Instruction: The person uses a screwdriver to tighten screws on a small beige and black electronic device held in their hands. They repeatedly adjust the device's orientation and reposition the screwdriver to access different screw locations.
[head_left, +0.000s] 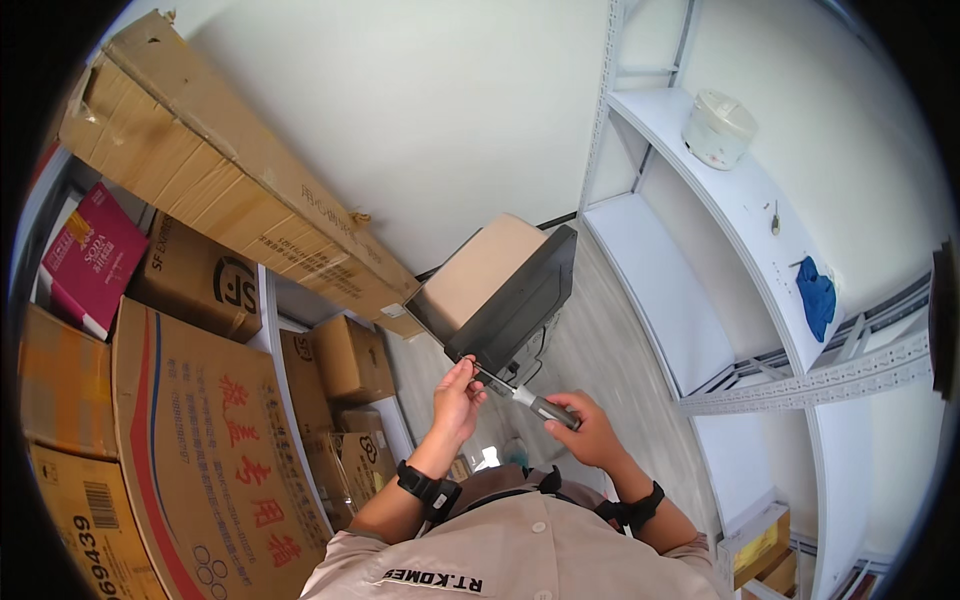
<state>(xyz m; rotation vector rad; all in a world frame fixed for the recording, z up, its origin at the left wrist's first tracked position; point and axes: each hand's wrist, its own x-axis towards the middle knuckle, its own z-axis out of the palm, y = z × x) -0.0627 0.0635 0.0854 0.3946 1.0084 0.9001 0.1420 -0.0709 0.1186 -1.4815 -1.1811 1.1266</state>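
My right hand (pixel 585 430) is wrapped round the grey handle of an electric-looking screwdriver (pixel 540 406), whose shaft points up and left. At the tip of that shaft, the fingers of my left hand (pixel 458 402) are pinched together. Whatever they hold is too small to make out. Just beyond both hands stands a dark flat panel (pixel 525 312), tilted, with a black cable hanging beside it. A plain brown carton (pixel 488 262) sits right behind the panel.
A long cardboard box (pixel 250 190) leans across the left side above shelves packed with cartons (pixel 200 440) and a magenta box (pixel 98 258). On white shelving (pixel 655 290) at the right are a clear tub (pixel 718 130), small metal pieces (pixel 775 220) and a blue cloth (pixel 816 298).
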